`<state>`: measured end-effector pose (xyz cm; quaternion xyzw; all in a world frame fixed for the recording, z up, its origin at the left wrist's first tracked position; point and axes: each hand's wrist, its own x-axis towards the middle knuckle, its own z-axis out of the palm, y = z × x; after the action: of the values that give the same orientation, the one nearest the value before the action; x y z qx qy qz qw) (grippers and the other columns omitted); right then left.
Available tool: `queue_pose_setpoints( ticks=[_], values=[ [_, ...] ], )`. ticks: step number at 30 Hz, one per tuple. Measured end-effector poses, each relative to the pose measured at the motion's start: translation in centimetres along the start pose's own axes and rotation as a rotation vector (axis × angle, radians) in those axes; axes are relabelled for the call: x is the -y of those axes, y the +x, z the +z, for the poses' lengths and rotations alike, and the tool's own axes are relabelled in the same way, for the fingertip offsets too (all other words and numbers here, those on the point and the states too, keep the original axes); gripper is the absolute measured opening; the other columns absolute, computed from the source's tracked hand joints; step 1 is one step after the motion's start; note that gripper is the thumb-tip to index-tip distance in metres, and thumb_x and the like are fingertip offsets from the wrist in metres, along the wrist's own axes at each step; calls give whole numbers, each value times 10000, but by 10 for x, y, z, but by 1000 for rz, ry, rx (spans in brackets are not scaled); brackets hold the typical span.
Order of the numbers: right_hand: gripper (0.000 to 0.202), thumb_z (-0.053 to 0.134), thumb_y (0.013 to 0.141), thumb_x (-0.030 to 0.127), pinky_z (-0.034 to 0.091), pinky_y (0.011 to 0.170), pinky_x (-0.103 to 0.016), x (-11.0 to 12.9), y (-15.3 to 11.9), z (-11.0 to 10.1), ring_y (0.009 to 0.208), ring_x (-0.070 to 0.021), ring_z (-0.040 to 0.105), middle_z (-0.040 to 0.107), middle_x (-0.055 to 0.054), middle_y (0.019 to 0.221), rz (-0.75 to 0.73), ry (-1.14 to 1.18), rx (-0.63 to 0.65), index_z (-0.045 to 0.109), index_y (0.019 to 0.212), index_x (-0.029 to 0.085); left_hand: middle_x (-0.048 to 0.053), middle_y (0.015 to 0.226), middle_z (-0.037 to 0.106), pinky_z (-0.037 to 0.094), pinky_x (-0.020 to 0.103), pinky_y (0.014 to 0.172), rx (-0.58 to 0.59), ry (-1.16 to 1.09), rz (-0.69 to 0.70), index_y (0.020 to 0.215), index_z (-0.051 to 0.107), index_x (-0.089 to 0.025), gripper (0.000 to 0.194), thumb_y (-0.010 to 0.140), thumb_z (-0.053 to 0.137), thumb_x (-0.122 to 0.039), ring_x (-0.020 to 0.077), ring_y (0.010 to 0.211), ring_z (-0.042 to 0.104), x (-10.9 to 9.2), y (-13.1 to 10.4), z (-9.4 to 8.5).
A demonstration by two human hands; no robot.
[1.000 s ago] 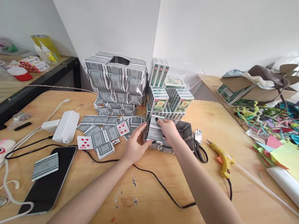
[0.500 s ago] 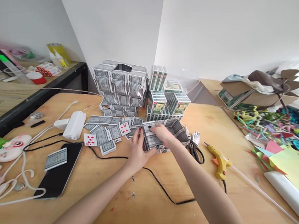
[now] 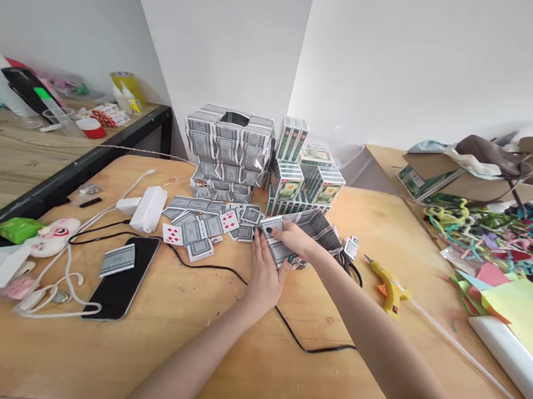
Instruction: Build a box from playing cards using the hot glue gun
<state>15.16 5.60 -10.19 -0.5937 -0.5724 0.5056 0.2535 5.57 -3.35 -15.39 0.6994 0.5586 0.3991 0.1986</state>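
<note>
An open box made of playing cards [image 3: 322, 225] stands on the table, with patterned grey card backs on its walls. My left hand [image 3: 264, 279] holds its near left corner, fingers along the left end and thumb against the front side. My right hand [image 3: 296, 240] reaches over the front side and grips the left end wall, its dark-nailed finger at the wall's upper edge. The fingertips inside are partly hidden. Loose playing cards [image 3: 199, 228] lie spread to the left, several face down and a few diamonds face up.
A larger card construction [image 3: 229, 141] and stacked green card packs [image 3: 288, 186] stand behind. Scissors [image 3: 351, 264] and a yellow glue gun [image 3: 389, 286] lie right. A phone [image 3: 124, 283], white adapter [image 3: 149, 209] and cables are left. Coloured paper [image 3: 517, 293] and a cardboard box [image 3: 471, 179] are far right.
The view has shifted, so most things sit slightly further right. My left hand's fingers have straightened and lie flatter along the box's end. My right hand stays at the end wall.
</note>
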Motion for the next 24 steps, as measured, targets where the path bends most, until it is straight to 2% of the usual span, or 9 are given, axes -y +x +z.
queue_pose_setpoints(
  ticks=[6,11,13,15,16,17,20,22,24],
  values=[
    [71,568,684,226,446,610,-272,2,0,-10,660,-184,589,677,-40,717,0,-153,-41,612,687,170,268,1436,134,284,560,1025,-32,133,-18,1357,122,-38,663,858,415,-361,353,1346,110,-12,-1,-9],
    [163,522,665,135,425,603,-266,11,-10,-30,585,-168,554,597,-21,530,-47,-273,-117,556,512,182,236,1398,212,286,550,1024,-64,181,50,1160,373,-79,484,813,495,-394,355,1329,173,-12,9,-25],
    [131,503,676,137,426,647,-266,15,-26,-39,669,-176,575,631,-31,621,-88,-301,-191,606,608,180,242,1384,212,296,540,1017,-63,158,72,1139,370,-87,527,774,544,-426,355,1326,179,-7,16,-30],
    [187,481,716,176,424,718,-271,16,-49,-46,812,-183,582,662,-49,831,-135,-310,-301,635,822,190,247,1392,179,291,546,1012,-35,130,94,1200,310,-94,671,717,605,-454,361,1329,162,-1,25,-36],
    [224,464,744,213,430,718,-275,13,-62,-48,816,-180,586,660,-49,868,-150,-308,-363,622,903,196,244,1403,155,279,559,1011,-5,122,105,1241,270,-107,758,682,637,-465,369,1331,146,3,31,-39],
    [224,454,765,261,444,671,-274,9,-74,-48,742,-174,598,661,-43,803,-155,-278,-429,616,906,196,236,1414,135,261,572,1013,36,115,121,1277,232,-127,832,653,661,-470,376,1333,131,6,37,-42],
    [224,436,788,354,460,549,-271,-18,-102,-37,552,-159,585,621,-18,608,-99,-168,-454,585,777,188,183,1410,176,244,544,1035,220,80,194,1328,198,-193,881,637,671,-467,357,1330,154,12,53,-51],
    [236,454,775,388,481,524,-279,-41,-111,-22,566,-179,614,633,-35,610,-10,-73,-466,568,747,183,159,1370,231,283,497,1032,283,48,219,1330,217,-206,871,632,670,-464,334,1305,227,13,60,-54],
    [270,466,767,406,516,574,-303,-59,-114,-5,687,-211,651,672,-72,720,39,13,-483,586,829,172,148,1325,260,300,472,1027,260,44,216,1320,252,-197,857,619,674,-453,326,1278,268,10,59,-53]
  ],
)
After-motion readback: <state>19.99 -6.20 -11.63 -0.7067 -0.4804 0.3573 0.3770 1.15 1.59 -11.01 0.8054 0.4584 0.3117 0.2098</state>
